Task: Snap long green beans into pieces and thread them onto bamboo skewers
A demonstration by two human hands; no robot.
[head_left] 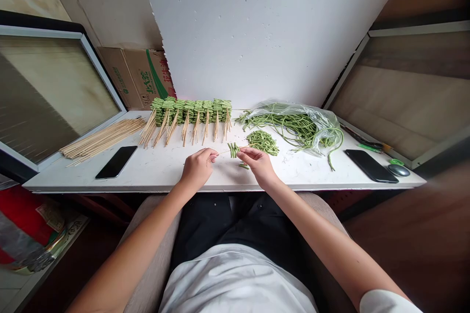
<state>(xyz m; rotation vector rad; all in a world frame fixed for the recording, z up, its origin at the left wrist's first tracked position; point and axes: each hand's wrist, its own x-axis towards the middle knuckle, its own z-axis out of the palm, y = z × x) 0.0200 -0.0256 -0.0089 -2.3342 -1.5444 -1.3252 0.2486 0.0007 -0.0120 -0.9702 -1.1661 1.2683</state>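
**Cut long beans going on a bamboo skewer, both hands in close**

The left hand (198, 168) was pinched narrow on a thin bamboo skewer (223, 152), and the right hand (259, 166) sat curled in at the short bean pieces (233, 150) on it, though I can't tell if it had hold of one. Only a few pieces were on, way short of the packed skewers (191, 117) lined up on the far side of the white table (157, 176). A couple of loose pieces (243, 166) lay just below, with a cut-bean pile (262, 142) just far-right and a plastic bag of long beans (293, 127) past it. Bare skewers (103, 139) sat off left.
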